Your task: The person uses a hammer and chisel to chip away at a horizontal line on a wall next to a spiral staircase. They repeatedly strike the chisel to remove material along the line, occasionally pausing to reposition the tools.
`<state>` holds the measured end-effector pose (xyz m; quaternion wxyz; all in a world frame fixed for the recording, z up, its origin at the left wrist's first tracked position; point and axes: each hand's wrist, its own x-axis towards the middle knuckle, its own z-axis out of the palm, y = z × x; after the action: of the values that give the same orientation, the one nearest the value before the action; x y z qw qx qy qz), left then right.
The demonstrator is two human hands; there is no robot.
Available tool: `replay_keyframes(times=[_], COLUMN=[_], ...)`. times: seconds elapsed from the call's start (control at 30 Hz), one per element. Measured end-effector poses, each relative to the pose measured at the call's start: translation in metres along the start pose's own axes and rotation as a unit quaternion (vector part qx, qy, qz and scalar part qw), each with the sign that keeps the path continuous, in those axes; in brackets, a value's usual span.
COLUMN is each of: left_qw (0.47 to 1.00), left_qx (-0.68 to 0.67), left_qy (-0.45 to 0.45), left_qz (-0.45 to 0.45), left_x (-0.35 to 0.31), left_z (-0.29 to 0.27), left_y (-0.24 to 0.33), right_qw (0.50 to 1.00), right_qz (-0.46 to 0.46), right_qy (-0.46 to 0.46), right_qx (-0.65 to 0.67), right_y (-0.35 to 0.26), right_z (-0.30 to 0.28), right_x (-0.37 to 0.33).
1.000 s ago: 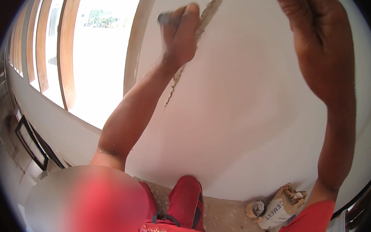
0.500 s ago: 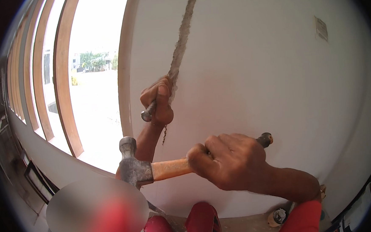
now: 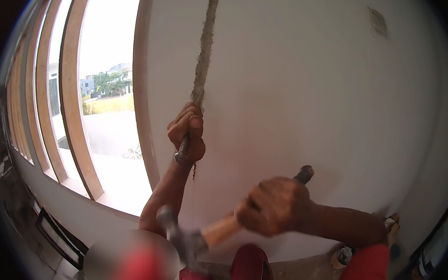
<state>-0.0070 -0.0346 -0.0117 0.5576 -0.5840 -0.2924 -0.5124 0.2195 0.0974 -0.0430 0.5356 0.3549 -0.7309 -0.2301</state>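
My left hand (image 3: pixel 186 132) is closed round a metal chisel (image 3: pixel 182 152), whose struck end points down toward me. The chisel's far tip is hidden behind the hand, at the lower part of a rough grey groove (image 3: pixel 205 48) cut into the white wall (image 3: pixel 302 84). Lower and to the right, my right hand (image 3: pixel 275 207) grips the wooden handle of a claw hammer (image 3: pixel 220 231). The hammer's head is blurred by motion and hangs below and apart from the chisel, in front of my left forearm. A thin crack runs down the wall just under my left hand.
On the left is a window opening with upright wooden bars (image 3: pixel 72 98). A small pale patch (image 3: pixel 377 22) marks the wall at upper right. An open container (image 3: pixel 341 257) stands on the floor by my right elbow. My red-clad knees (image 3: pixel 249 266) are close below the hammer.
The hammer has swung lower, its head dropping toward my knees, and my right hand has shifted slightly left and down. My left hand still holds the chisel at the groove; the view has shifted slightly.
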Motion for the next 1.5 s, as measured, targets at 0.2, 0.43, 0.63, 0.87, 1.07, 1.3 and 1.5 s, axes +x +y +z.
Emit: replay_keyframes(times=[0.2,0.43,0.63,0.87,1.07,1.3,1.5], left_qw=[1.000,0.999,0.999,0.999,0.998,0.998,0.930], left_qx=[-0.003,0.004,0.023,0.018,0.023,0.010,-0.270], left_qy=[-0.024,-0.039,-0.031,-0.047,-0.059,-0.061,0.189], left_qz=[-0.002,0.003,-0.020,-0.008,0.020,-0.002,-0.162], left_x=[-0.004,-0.005,-0.001,-0.003,-0.004,0.000,0.048], left_z=[-0.009,-0.010,-0.007,-0.008,-0.011,-0.015,-0.044], left_y=[0.002,0.001,0.007,0.002,-0.004,-0.005,-0.027], right_qw=[0.999,0.990,0.988,0.999,1.000,0.985,0.970], right_qz=[0.031,0.081,0.100,0.001,0.017,0.110,0.212], right_qy=[-0.006,-0.114,-0.109,-0.037,-0.010,-0.135,-0.035], right_qx=[0.030,-0.008,-0.054,-0.012,0.005,0.021,0.110], right_y=[-0.021,-0.012,0.009,-0.002,-0.016,0.001,0.007], right_z=[-0.011,0.001,0.010,-0.002,-0.001,0.016,-0.006], right_x=[0.003,0.005,0.003,0.003,0.006,-0.006,-0.033])
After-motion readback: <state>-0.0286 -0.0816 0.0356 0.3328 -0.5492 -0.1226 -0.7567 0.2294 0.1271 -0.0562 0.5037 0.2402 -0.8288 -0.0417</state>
